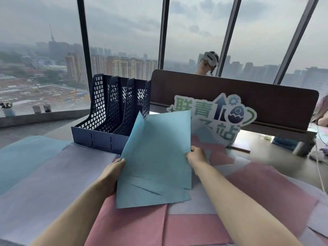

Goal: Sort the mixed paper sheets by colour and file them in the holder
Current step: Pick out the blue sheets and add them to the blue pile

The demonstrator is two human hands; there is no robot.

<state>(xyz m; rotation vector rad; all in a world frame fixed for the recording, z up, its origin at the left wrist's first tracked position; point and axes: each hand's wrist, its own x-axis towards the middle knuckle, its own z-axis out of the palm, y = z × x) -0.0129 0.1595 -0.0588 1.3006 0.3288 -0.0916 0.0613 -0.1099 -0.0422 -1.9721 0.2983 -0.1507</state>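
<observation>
Both hands hold up a loose stack of blue sheets (156, 157) in front of me, its edges uneven. My left hand (111, 176) grips the stack's left edge, thumb on the front. My right hand (197, 156) grips its right edge. The dark blue mesh file holder (110, 114) stands just behind the stack to the left, and I see no paper in its slots. Pink sheets (134, 226) lie flat on the desk below the stack and to the right. Pale lilac sheets (53, 178) cover the desk at the left, with another blue sheet (23, 157) at the far left.
A white and green cut-out sign (209, 112) leans against a brown desk divider (248, 96) behind the papers. A person wearing a headset (209, 62) sits beyond the divider. Two small mesh cups (41, 108) stand on the window ledge. Cables (319, 157) lie at the right edge.
</observation>
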